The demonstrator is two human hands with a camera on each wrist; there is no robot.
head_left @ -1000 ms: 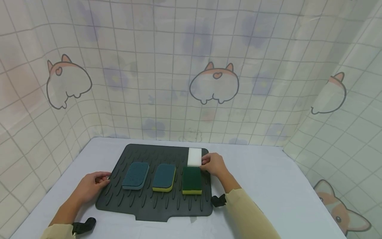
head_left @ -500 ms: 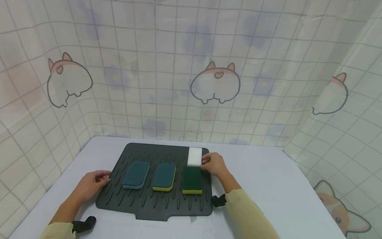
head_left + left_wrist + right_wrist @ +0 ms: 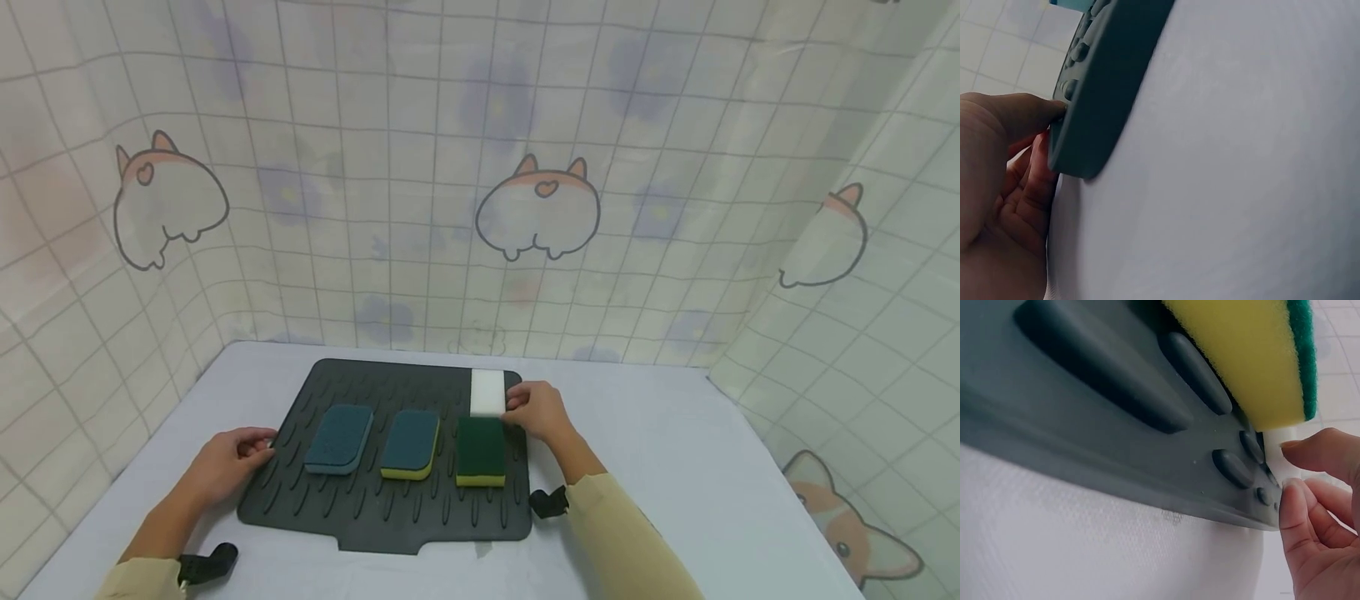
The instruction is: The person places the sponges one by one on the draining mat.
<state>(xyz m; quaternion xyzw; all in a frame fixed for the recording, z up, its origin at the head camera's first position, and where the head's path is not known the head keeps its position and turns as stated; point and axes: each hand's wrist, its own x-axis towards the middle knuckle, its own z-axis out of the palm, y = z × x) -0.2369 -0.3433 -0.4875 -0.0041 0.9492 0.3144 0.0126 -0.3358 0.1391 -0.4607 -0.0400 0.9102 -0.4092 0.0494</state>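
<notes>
A dark grey ridged mat (image 3: 378, 533) lies on the table with several sponges on it. At its left edge my left hand (image 3: 228, 461) pinches the rim, the thumb over the top in the left wrist view. My right hand (image 3: 542, 411) is at the right edge, thumb and bent fingers beside the white sponge (image 3: 487, 392), with a gap between thumb and forefinger in the right wrist view. In front of the white one sits a green-topped yellow sponge (image 3: 480, 450). Further left lie a blue-topped yellow sponge (image 3: 409, 443) and a blue sponge (image 3: 339, 437).
The table (image 3: 637, 467) has a white cover. Curtains (image 3: 420, 250) with a grid and corgi pattern enclose it at the back and both sides. A black camera mount sits on each wrist.
Both hands, the mat and the sponges keep their places; the head view shifts only slightly.
</notes>
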